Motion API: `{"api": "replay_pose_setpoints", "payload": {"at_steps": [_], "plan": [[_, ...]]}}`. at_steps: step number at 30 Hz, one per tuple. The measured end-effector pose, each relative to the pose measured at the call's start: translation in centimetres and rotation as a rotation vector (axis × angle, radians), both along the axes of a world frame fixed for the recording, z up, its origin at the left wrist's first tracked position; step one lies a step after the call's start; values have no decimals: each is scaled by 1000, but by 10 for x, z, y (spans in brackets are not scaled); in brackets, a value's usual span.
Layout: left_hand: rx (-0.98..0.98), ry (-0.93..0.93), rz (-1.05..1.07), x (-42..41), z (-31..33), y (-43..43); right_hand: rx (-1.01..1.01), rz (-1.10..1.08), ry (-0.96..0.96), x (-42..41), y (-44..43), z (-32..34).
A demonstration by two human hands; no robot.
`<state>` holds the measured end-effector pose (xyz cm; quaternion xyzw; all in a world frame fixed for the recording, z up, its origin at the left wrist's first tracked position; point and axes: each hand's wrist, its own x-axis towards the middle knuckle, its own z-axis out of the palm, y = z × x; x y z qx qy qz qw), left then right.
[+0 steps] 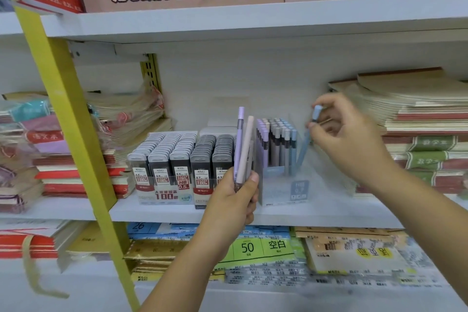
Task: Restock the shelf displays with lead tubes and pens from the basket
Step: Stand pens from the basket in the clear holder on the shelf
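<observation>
Blurring over right hand (pixel 347 139), blue pen (pixel 305 147)

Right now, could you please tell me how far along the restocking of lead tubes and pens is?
The lead tube display looks full in its visible rows, and the pen display holds many pens. In hand: the right hand pinches a blue pen angled at that display's right side. Left: the left hand grips a purple pen and a pink pen not yet placed. The basket is out of view.
</observation>
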<state>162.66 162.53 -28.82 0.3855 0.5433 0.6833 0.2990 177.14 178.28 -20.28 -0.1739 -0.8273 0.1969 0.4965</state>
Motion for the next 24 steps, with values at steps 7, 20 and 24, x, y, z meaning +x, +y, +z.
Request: {"api": "replay_pose_setpoints", "payload": {"at_steps": [7,20,24], "plan": [[12,-21,-15,0,-4,2,39,3,-247,-9,-4,-15],[21,-43,-135,-9,-10,0,144,-243,-176,-18,-2,-29],[21,-66,-192,-4,-6,1,-199,107,-35,-25,-37,-24]]}}
